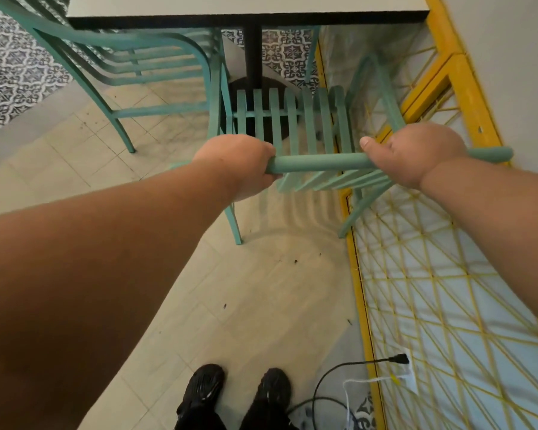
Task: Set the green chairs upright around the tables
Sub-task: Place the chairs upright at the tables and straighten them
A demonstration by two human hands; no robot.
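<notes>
Both hands grip the top rail of a green chair (311, 119) that stands on its legs right in front of the table (246, 7), its slatted seat reaching toward the table's black pedestal (253, 54). The left hand (239, 164) has its fingers curled tight around the rail's left end; the right hand (416, 153) wraps the right end, thumb lying along the rail. A second green chair (128, 60) stands upright at the table's left side.

Beyond the hands, the worktop (246, 4) runs off the top edge; the left chair (121, 57) is blurred and cropped.
</notes>
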